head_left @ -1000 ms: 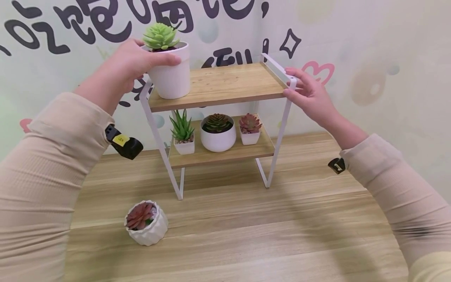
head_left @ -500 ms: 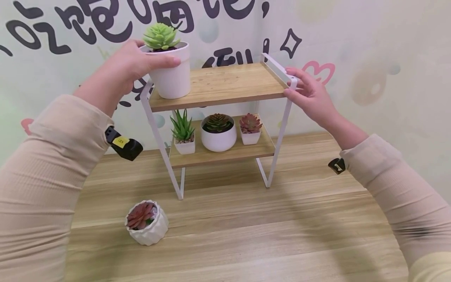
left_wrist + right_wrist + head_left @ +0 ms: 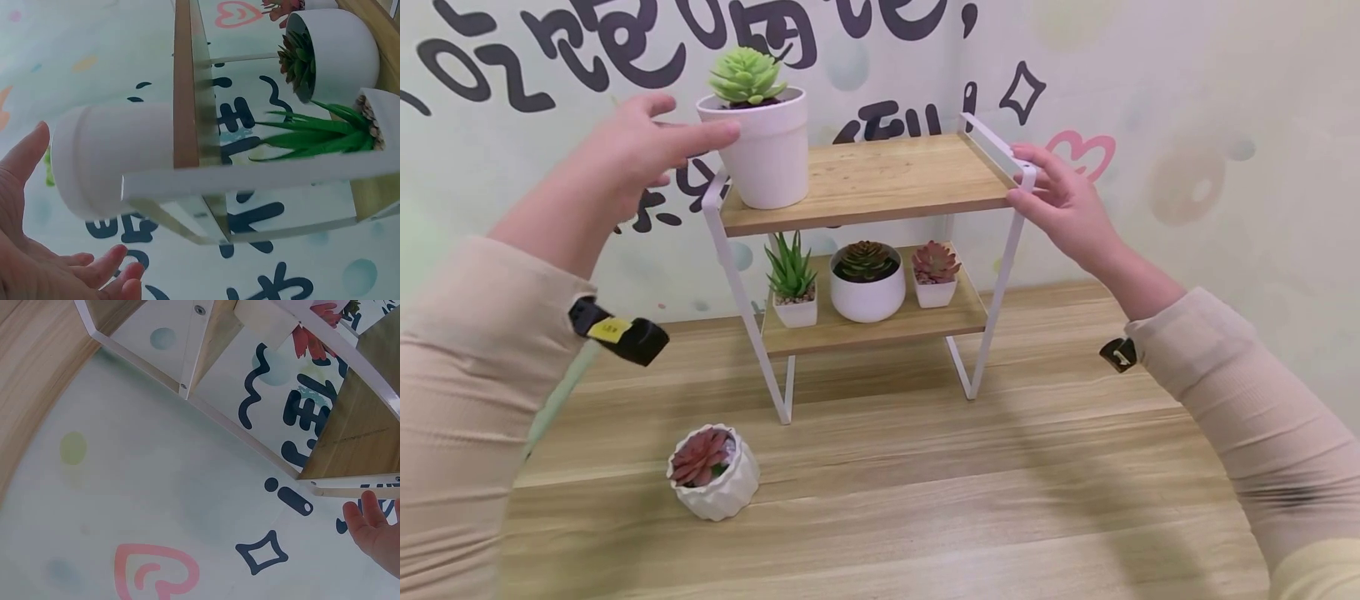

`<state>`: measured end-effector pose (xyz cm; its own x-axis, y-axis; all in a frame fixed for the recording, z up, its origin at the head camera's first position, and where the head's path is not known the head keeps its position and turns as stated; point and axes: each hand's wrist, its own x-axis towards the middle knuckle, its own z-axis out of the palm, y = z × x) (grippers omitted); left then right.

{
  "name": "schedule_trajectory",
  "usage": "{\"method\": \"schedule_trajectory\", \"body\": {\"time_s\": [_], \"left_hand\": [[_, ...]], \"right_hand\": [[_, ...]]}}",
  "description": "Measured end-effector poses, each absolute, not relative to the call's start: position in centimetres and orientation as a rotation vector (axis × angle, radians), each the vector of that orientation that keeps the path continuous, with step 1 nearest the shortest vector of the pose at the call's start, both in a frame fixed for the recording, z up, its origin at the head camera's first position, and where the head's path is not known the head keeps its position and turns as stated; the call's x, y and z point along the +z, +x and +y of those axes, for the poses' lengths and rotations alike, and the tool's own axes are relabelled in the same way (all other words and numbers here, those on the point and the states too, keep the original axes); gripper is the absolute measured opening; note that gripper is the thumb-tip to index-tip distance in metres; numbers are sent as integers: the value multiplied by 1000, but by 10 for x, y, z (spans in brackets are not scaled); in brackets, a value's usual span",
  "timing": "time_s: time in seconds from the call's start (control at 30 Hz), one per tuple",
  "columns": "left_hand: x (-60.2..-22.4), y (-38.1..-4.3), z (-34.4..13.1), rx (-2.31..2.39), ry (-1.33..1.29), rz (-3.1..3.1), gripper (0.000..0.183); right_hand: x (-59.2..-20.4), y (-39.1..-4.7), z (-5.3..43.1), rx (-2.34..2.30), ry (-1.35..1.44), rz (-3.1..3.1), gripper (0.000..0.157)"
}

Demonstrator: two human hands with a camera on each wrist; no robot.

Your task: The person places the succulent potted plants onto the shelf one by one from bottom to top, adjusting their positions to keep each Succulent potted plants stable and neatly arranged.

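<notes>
A white pot with a light green succulent [image 3: 767,158] stands at the left end of the top board of a two-tier plant shelf [image 3: 902,171]. My left hand [image 3: 640,150] is just left of this pot, fingers spread and holding nothing; in the left wrist view a gap shows between the hand [image 3: 56,250] and the white pot [image 3: 112,156]. At the shelf's upper right corner my right hand [image 3: 1063,204] holds the white metal side rail [image 3: 992,146], thumb in front and fingers over it. The right wrist view catches only some fingertips [image 3: 369,515] at the rail.
The lower board carries a spiky aloe-like plant [image 3: 793,287], a round white pot [image 3: 868,292] with a dark succulent, and a small red succulent [image 3: 935,275]. A ribbed white pot [image 3: 718,479] with a red succulent sits on the wooden table [image 3: 925,508]. Behind is a printed wall [image 3: 1187,100].
My left hand has let go of the white pot with the green succulent and moved left, away from it. The pot stays on the top board. My right hand keeps its place.
</notes>
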<state>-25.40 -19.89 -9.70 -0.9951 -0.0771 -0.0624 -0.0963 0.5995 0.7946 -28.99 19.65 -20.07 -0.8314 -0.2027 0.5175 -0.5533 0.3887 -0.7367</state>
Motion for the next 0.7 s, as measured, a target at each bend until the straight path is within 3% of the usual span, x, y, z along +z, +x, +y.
{"method": "schedule_trajectory", "body": {"time_s": [0.3, 0.7], "left_hand": [[-140, -229, -254, 1449, -19, 2754, 96], [-251, -184, -300, 1535, 16, 2626, 85]], "right_hand": [[-199, -290, 197, 1422, 664, -2301, 45], [-201, -291, 197, 1475, 660, -2282, 42]]}}
